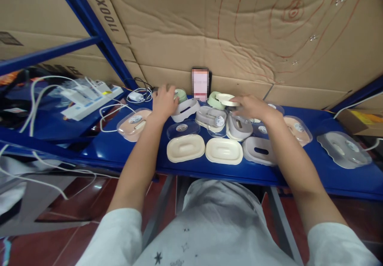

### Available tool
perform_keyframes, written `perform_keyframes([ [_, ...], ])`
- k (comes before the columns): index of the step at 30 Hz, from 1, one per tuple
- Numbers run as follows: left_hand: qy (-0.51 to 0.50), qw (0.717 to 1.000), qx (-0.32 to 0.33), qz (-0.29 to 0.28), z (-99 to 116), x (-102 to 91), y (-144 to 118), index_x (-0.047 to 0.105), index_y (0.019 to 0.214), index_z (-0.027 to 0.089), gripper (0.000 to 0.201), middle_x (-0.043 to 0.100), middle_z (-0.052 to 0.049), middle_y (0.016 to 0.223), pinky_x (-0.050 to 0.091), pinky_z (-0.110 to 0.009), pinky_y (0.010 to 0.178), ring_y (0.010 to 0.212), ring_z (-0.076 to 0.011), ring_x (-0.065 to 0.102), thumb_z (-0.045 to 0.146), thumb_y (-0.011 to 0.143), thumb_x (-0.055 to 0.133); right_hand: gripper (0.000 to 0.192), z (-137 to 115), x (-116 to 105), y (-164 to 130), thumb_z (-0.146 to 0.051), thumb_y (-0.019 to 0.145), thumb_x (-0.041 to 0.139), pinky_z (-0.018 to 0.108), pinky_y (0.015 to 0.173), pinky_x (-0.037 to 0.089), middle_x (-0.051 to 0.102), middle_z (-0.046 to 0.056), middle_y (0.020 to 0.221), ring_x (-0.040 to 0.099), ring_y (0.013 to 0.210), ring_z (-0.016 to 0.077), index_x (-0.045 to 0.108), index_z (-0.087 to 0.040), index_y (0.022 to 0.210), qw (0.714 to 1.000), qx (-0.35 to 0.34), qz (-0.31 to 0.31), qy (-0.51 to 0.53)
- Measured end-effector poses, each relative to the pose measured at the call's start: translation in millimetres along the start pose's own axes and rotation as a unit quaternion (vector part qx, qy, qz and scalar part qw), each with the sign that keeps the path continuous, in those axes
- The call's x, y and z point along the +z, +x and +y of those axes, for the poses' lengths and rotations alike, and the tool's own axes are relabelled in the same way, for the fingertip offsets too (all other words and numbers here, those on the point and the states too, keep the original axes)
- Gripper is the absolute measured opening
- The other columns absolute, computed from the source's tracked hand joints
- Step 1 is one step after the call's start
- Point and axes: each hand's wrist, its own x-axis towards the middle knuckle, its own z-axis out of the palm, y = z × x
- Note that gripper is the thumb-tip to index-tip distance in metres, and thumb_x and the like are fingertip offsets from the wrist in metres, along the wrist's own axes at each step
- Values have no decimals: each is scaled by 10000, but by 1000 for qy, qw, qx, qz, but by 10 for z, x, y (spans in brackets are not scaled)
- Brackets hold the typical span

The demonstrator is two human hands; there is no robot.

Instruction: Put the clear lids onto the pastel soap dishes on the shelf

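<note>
We see first the big cardboard wall (pixel 227 38) behind everything, with red pen lines drawn on it, and blue metal bars (pixel 89 22) crossing it on the left. Under it runs the blue shelf (pixel 119 150), on which all the small things lie.

On the left part of the shelf there is a white power strip (pixel 89 100) with white cables (pixel 42 98) around it, and a small white charger (pixel 136 96) near the back. A phone (pixel 200 83) stands upright against the cardboard, between our two hands.

In the middle are many oval plastic cases. Two cream cases (pixel 185 147) (pixel 224 151) lie side by side at the front edge, and a grey case (pixel 259 151) is just right of them. A pink case in a clear cover (pixel 134 124) lies left of our left arm, and a grey case in a clear cover (pixel 344 149) is well apart on the right.

Our left hand (pixel 164 101) reaches to the back of the shelf, with fingers curled over a green case (pixel 180 95) and just above a white case (pixel 185 110). We cannot tell if it really grips the green one. Our right hand (pixel 254 107) holds a thin cream lid (pixel 227 99) by its edge with almost closed fingers, above another green case (pixel 214 99).
</note>
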Motion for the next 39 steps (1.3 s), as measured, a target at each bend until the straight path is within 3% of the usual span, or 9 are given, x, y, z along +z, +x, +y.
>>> perform_keyframes([
  [3, 22, 995, -85, -55, -27, 84, 96, 375, 1686, 207, 766, 323, -237, 1760, 289, -683, 1249, 1633, -469, 273, 376, 975, 606, 512, 95, -47, -9, -361, 944, 756, 464, 1060, 562, 720, 142, 1435, 717, 1240, 358, 704, -231, 1437, 1000, -17, 0, 27],
  [10, 17, 991, -123, -46, -100, 206, 187, 603, 1494, 171, 766, 434, -294, 1631, 347, -720, 1209, 1526, -541, 392, 587, 867, 746, 478, 12, -70, 3, -366, 976, 709, 506, 1042, 580, 732, 173, 1395, 736, 1188, 367, 710, -192, 1421, 998, -36, -8, 51],
  [14, -36, 989, -127, -68, -162, 172, 211, 552, 1521, 146, 849, 548, -279, 1539, 464, -575, 1178, 1431, -475, 557, 542, 814, 806, 430, -54, -81, -7, -362, 1002, 671, 519, 1067, 564, 739, 161, 1388, 726, 1205, 370, 723, -196, 1395, 997, -54, 10, 58],
  [21, -100, 986, -124, 45, -267, -77, 140, 644, 1382, 174, 669, 712, -187, 1358, 514, -532, 1137, 1325, -416, 650, 605, 880, 742, 465, -310, -97, -46, -366, 1040, 605, 534, 1131, 524, 691, 158, 1460, 665, 1304, 360, 656, -197, 1469, 979, -139, 119, 90],
  [25, -112, 984, -115, 77, -175, -155, 39, 633, 1390, 133, 680, 660, -217, 1404, 457, -550, 1205, 1388, -427, 594, 511, 851, 803, 462, -495, -100, -68, -389, 1064, 567, 521, 1165, 508, 681, 121, 1466, 638, 1351, 338, 629, -264, 1505, 971, -184, 106, 108],
  [30, -273, 946, 170, 32, 276, -256, -211, 606, 1439, 228, 666, 661, -116, 1453, 542, -433, 1106, 1316, -315, 648, 584, 898, 762, 681, -703, -209, -148, -387, 1050, 598, 657, 1284, 340, 424, 30, 1734, 306, 1644, 370, 381, -413, 1695, 981, -122, 138, 52],
  [33, -358, 898, 256, 7, 504, -239, -293, 568, 1483, 250, 712, 625, -121, 1521, 566, -391, 1056, 1345, -304, 644, 674, 929, 711, 557, -687, -249, -134, -367, 1081, 520, 617, 1269, 374, 518, 4, 1671, 404, 1592, 354, 495, -416, 1636, 983, -130, 123, 47],
  [36, -351, 910, 219, 21, 463, -174, -207, 494, 1553, 268, 587, 589, -134, 1579, 542, -408, 1091, 1396, -292, 626, 621, 1084, 470, 461, -496, -239, -71, -301, 1084, 441, 509, 1180, 481, 701, 77, 1467, 621, 1385, 337, 684, -290, 1475, 983, -84, 150, 64],
  [39, -219, 973, 69, 39, 219, -93, -35, 565, 1493, 217, 457, 679, -141, 1467, 505, -426, 1140, 1350, -271, 655, 388, 1125, 356, 429, -216, -198, -11, -261, 1046, 453, 530, 1077, 536, 752, 152, 1358, 683, 1278, 386, 761, -205, 1339, 978, 52, 199, 18],
])
